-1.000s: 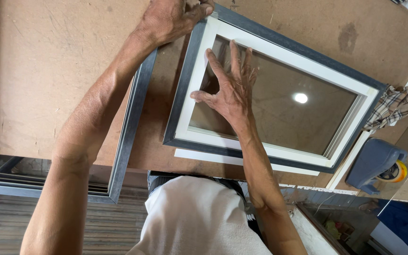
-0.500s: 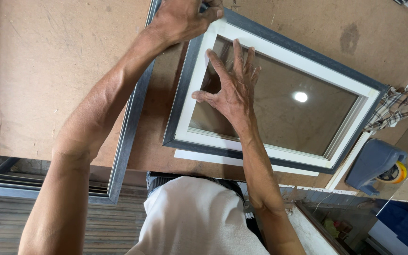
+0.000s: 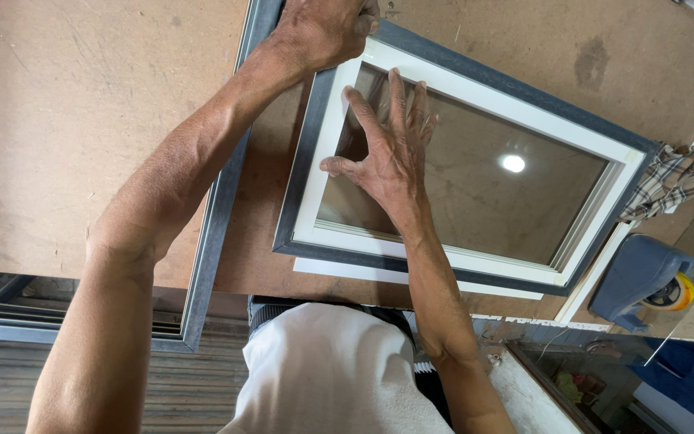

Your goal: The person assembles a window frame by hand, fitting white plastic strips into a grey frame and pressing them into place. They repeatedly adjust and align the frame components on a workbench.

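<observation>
A picture frame (image 3: 475, 80) with a grey outer edge and a white inner border lies flat on a brown board table (image 3: 82, 120). A glass pane (image 3: 491, 193) sits inside it and reflects a ceiling light. My right hand (image 3: 387, 149) lies flat on the glass near the frame's left side, fingers spread. My left hand (image 3: 323, 28) is closed over the frame's far left corner, its fingers curled around the edge.
A long grey moulding strip (image 3: 218, 201) runs beside the frame on the left. A checked cloth (image 3: 668, 189) lies at the right edge. A blue tape dispenser with a yellow roll (image 3: 644, 285) sits at the lower right. A white strip (image 3: 363, 273) shows under the frame's near edge.
My left hand has slid a little along the frame's far corner and tightened on it. My right hand stays flat on the glass.
</observation>
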